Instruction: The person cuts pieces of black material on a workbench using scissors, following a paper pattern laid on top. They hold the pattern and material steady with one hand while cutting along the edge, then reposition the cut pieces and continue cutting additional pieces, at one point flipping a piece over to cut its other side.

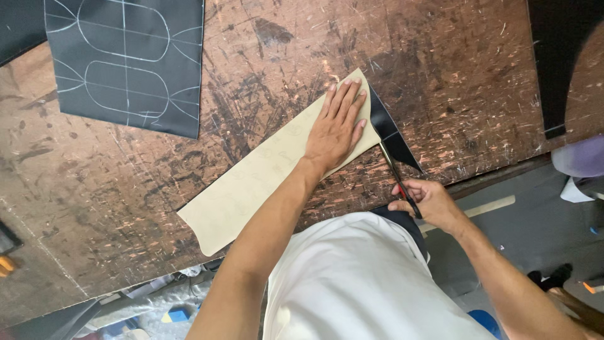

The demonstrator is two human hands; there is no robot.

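Observation:
My left hand (338,123) lies flat, fingers spread, on a long beige sheet (251,182) that runs diagonally across the scratched brown worktable (453,75). Black material (391,132) sticks out from under the sheet's right end. My right hand (426,200) grips scissors (395,170) at the table's near edge, their blades pointing up along the edge of the beige sheet into the black material.
A black sheet with white chalk outlines (126,63) lies at the top left. Another black piece (560,63) hangs at the top right. Below the table edge are grey floor (522,220), a pale wooden strip (484,208) and clutter at the bottom left.

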